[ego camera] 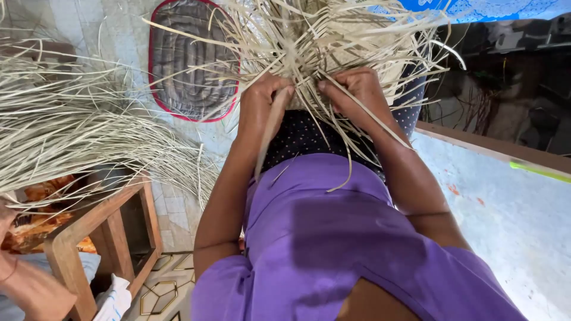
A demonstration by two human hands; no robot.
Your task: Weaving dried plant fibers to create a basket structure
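- Right now your left hand (259, 110) is pinching a flat pale straw strip (269, 134), grip closed on it, over your lap.
- Your right hand (357, 92) is clamping the tangled woven straw piece (309, 35), fingers shut on the strands.
- Loose straw bundle (65, 125) is lying across the wooden stool (101, 226); a quilted mat (190, 59) is on the floor.

Tiled floor and lap as the carriers.
Pale floor tiles (128, 35) are seen at the top left, and a grey quilted mat (190, 56) with a red border is laid flat on them. A wooden stool (107, 232) is stood on patterned tiles at the lower left. The woven straw piece (333, 41) is rested on the dotted dark skirt (303, 139) over the lap.
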